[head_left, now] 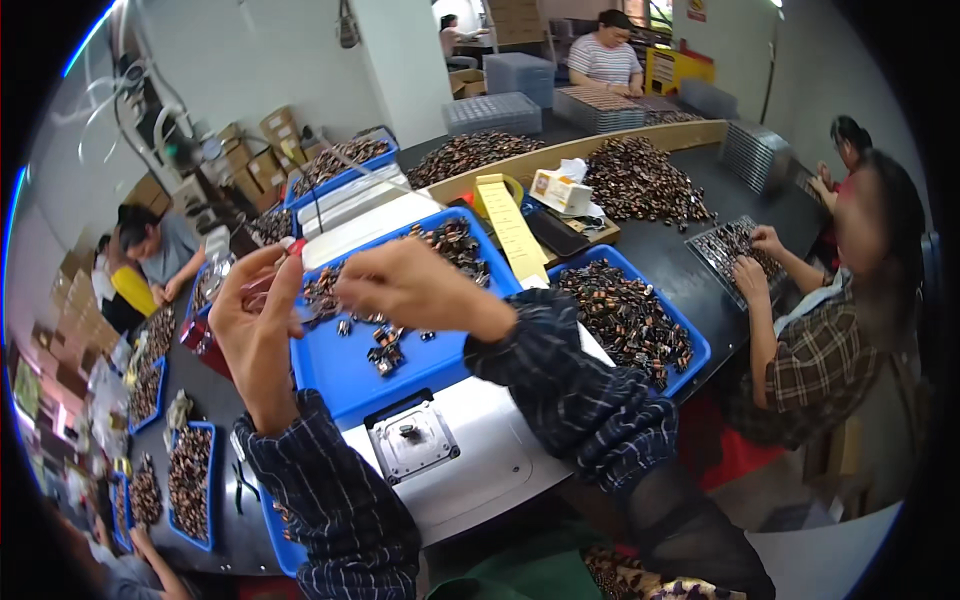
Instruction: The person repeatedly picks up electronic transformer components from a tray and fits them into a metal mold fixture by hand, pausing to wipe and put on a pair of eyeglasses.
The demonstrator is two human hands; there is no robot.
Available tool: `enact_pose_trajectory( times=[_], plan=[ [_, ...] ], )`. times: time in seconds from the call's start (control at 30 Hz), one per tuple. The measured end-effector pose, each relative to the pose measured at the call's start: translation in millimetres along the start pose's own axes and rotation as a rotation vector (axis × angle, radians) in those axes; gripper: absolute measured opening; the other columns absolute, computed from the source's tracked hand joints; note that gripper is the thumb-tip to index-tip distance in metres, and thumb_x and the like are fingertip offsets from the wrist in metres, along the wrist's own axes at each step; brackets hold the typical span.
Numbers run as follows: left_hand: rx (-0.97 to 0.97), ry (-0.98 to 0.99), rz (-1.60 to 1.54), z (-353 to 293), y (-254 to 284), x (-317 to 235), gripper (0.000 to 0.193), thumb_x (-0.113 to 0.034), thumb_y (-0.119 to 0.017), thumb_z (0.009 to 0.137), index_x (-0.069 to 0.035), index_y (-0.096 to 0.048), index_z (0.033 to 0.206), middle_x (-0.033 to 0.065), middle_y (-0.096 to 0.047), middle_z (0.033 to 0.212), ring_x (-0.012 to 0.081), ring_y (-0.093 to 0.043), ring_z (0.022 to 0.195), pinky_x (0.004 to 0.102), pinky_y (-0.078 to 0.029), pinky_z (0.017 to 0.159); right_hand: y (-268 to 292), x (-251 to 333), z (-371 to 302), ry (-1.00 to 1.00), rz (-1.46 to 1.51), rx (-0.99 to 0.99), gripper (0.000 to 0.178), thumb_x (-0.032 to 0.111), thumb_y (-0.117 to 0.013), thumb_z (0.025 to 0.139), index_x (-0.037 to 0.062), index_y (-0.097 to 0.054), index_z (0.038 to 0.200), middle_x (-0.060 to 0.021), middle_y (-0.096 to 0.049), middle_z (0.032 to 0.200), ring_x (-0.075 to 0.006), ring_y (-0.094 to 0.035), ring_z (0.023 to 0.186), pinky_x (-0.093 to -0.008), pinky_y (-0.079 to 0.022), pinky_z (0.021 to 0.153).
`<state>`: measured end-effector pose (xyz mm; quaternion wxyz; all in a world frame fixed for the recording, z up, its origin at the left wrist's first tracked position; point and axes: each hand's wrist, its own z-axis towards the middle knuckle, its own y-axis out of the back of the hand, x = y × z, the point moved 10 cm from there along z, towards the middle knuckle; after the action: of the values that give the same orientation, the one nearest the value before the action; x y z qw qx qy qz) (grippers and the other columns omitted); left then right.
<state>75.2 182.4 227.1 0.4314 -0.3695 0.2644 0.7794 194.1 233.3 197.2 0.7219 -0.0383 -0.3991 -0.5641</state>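
My left hand (258, 330) is raised left of a blue tray (345, 375), thumb and fingers curled together. A small red thing (295, 246) shows at its fingertips; what it is I cannot make out. Over the tray hovers my right hand (425, 285), its fingers drawn together and slightly blurred, hiding anything in them. Small copper-and-metal coil parts (455, 245) heap at the tray's far end, and a loose clump (385, 355) lies nearer. In front of the tray a square metal fixture (412, 440) holds one small part on a silver machine top (500, 460).
Another blue tray (700, 350) of parts stands to the right. Beyond are a yellow strip (510, 225), a dark phone-like slab (556, 232), a tissue box (560, 192) and a large heap of parts (645, 180). Pliers (243, 490) lie left. A co-worker (820, 330) handles a gridded tray at right.
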Motion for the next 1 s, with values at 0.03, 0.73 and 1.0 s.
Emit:
enact_pose_trajectory(
  times=[0.03,0.73,1.0],
  plan=[
    [0.003,0.004,-0.014,1.7,0.4,7.0,0.02,-0.014,-0.063,0.077,-0.001,-0.059,0.092,0.0023,-0.058,0.072,0.0003,-0.039,0.044,0.0134,-0.029,0.039,-4.2,-4.1,-0.2,-0.026,0.078,-0.013,0.024,0.021,-0.053,0.083,-0.0008,-0.058,0.074,-0.0067,-0.057,0.059,-0.0137,-0.054,0.051,-0.0244,-0.041,0.046],
    [0.178,0.015,0.233,-45.3,-16.4,51.8,0.046,-0.006,-0.052,0.082,-0.001,-0.035,0.124,0.0097,-0.053,0.097,0.0069,-0.052,0.063,0.0173,-0.04,0.051,199.4,-188.2,-105.0,-0.51,-0.016,-0.343,0.028,0.025,-0.058,0.074,-0.0009,-0.062,0.083,-0.0087,-0.062,0.064,-0.0121,-0.06,0.054,-0.0228,-0.047,0.049],
    [-0.127,0.206,0.243,-83.9,56.8,121.7,0.035,-0.005,-0.047,0.085,0.001,-0.04,0.119,0.0068,-0.055,0.085,0.0041,-0.045,0.054,0.0155,-0.035,0.047,142.8,-304.3,-122.4,-0.833,-0.152,-0.01,0.026,0.017,-0.06,0.067,-0.0035,-0.062,0.082,-0.0144,-0.061,0.065,-0.0214,-0.06,0.052,-0.0298,-0.05,0.048]
  ],
)
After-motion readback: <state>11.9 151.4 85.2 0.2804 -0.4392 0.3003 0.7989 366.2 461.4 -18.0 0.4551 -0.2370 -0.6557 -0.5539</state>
